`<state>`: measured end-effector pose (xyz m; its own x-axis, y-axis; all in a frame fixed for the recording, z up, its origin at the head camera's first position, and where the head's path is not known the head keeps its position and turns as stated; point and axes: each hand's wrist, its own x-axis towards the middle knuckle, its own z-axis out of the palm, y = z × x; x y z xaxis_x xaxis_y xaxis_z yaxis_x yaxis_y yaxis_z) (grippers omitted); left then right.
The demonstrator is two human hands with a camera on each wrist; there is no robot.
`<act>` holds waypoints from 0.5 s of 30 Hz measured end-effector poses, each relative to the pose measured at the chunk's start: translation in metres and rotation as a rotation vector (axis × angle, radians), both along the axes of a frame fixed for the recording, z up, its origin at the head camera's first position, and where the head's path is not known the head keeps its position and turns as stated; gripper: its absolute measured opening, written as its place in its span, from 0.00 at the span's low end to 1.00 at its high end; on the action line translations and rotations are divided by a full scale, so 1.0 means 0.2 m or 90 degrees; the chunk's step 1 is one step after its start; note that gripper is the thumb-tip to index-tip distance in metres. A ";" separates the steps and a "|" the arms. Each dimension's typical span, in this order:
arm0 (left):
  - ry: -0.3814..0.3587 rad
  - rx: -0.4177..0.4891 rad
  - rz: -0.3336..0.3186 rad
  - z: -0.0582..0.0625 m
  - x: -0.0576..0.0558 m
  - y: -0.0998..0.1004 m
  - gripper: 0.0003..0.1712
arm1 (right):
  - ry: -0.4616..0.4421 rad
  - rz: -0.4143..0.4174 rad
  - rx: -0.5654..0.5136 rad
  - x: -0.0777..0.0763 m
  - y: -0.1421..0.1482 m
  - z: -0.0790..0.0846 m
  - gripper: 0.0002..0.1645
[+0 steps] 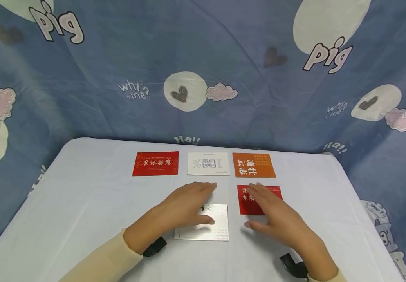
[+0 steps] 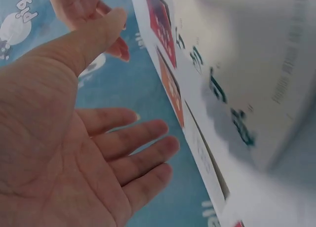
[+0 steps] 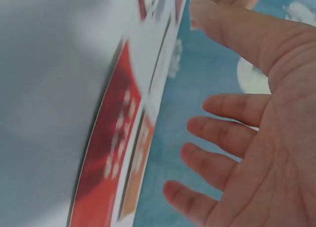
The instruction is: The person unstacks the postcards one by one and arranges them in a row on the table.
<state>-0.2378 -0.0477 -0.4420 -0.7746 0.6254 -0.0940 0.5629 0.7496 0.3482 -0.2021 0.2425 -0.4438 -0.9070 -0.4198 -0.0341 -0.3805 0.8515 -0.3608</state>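
Note:
My left hand [image 1: 185,204] hovers over a cream card [image 1: 217,231], covering its upper left part; the thumb reaches across the card in the head view. In the left wrist view the palm is bare and the fingers are extended, with the cream card [image 2: 247,54] beside them. Over the lower red card [image 1: 250,205] is my right hand [image 1: 276,213], its fingers overlapping the card's right side. The right wrist view shows that palm holding nothing, fingers spread apart, with the red card [image 3: 106,153] off to the side.
Along the back of the white table [image 1: 83,196] lie a red card [image 1: 155,169] with white characters, a white card [image 1: 208,170] and an orange card [image 1: 262,166]. A blue patterned cloth [image 1: 203,47] hangs behind the table's far edge. Black straps [image 1: 155,246] circle both wrists.

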 end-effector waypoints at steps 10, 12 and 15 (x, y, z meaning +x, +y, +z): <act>-0.007 0.009 -0.015 -0.07 0.14 -0.21 0.59 | -0.024 0.077 0.036 0.05 -0.21 -0.07 0.56; -0.002 0.012 -0.017 -0.09 0.16 -0.24 0.61 | -0.023 0.090 0.038 0.05 -0.24 -0.07 0.56; -0.016 0.016 -0.007 -0.11 0.18 -0.28 0.62 | -0.026 0.104 0.038 0.06 -0.27 -0.08 0.57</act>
<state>-0.2013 -0.1033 -0.4631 -0.7649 0.6369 -0.0969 0.5625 0.7336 0.3814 -0.1905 0.1883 -0.4602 -0.8243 -0.5573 -0.0996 -0.5013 0.8003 -0.3291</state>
